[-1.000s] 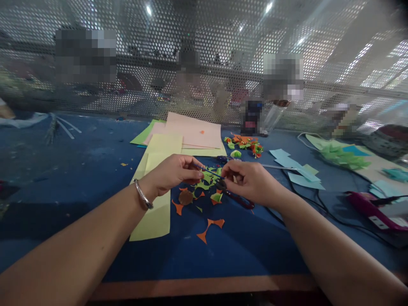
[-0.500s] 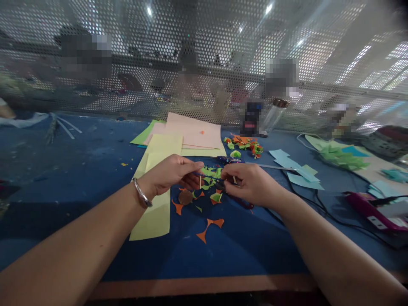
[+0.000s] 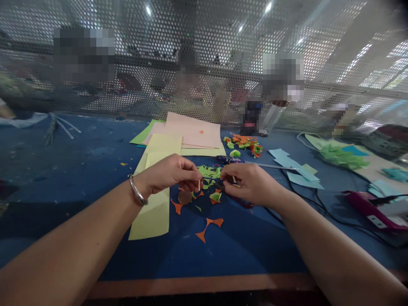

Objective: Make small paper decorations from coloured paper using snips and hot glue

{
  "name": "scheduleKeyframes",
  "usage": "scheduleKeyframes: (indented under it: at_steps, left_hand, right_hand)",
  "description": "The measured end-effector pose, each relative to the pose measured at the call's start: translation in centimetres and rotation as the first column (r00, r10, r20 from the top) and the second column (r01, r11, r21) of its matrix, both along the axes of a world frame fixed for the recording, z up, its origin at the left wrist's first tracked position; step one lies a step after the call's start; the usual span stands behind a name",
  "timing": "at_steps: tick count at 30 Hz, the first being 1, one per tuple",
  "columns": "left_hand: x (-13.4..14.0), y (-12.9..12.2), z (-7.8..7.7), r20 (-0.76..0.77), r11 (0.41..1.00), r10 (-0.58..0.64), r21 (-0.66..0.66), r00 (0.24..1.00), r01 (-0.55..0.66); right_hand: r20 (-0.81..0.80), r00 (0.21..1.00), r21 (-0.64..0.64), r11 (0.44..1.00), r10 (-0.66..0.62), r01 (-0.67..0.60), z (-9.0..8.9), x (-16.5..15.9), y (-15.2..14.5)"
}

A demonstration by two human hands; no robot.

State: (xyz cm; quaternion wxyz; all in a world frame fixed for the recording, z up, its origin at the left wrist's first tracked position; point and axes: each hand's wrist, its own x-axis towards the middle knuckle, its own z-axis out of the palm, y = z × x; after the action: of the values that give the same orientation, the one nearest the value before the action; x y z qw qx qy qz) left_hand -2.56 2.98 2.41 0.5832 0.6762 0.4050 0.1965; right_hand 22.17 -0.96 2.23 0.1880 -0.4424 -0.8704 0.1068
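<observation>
My left hand (image 3: 188, 175) pinches one end of a thin dark blue strip (image 3: 211, 179), and a narrow cream piece (image 3: 199, 185) shows below its fingertips. My right hand (image 3: 244, 180) is closed at the strip's other end; a second small pale piece shows at its fingers. A dark item by the right fingertips is too small to name. Under and between the hands lie green paper scraps (image 3: 207, 173) and orange paper scraps (image 3: 210, 227). A round brown disc (image 3: 185, 196) rests below my left fingers. Yellow paper (image 3: 156, 216) lies beneath my left wrist.
Pink sheets (image 3: 194, 131) lie behind the hands, beside a pile of orange and green paper pieces (image 3: 245, 144). Light blue paper slips (image 3: 301, 176), cables and a magenta power strip (image 3: 369, 212) lie to the right. A perforated metal screen (image 3: 204, 93) borders the back.
My left fingers have closed in more tightly and dipped slightly, and the blue strip now lies nearly level between the hands. My right hand has hardly moved.
</observation>
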Motion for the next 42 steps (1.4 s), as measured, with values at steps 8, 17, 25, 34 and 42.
scheduleKeyframes:
  at_steps: [8, 17, 25, 34, 42]
  left_hand:
    - [0.2, 0.0, -0.5, -0.084, 0.957, -0.074, 0.274, 0.994, 0.094]
    - [0.1, 0.4, -1.2, -0.015, 0.973, -0.054, 0.222, 0.998, 0.057]
    - [0.0, 0.6, -1.2, 0.001, 0.977, -0.009, 0.215, 1.000, 0.008]
    - [0.1, 0.6, -1.1, 0.060, 0.989, 0.072, 0.128, 0.996, -0.079]
    - [0.0, 0.3, -0.4, 0.091, 0.998, 0.035, 0.042, 0.995, -0.039]
  right_hand:
    - [0.017, 1.000, 0.023, 1.000, -0.020, 0.020, -0.5, 0.3, 0.4]
    - [0.039, 0.998, 0.022, 0.999, -0.040, 0.039, -0.6, 0.4, 0.4]
    - [0.043, 0.999, 0.064, 0.997, -0.034, 0.031, -0.6, 0.5, 0.5]
    - [-0.001, 1.000, 0.016, 1.000, 0.017, -0.017, -0.2, 0.6, 0.5]
    - [-0.001, 0.998, 0.015, 0.998, 0.069, -0.069, -0.2, 0.7, 0.3]
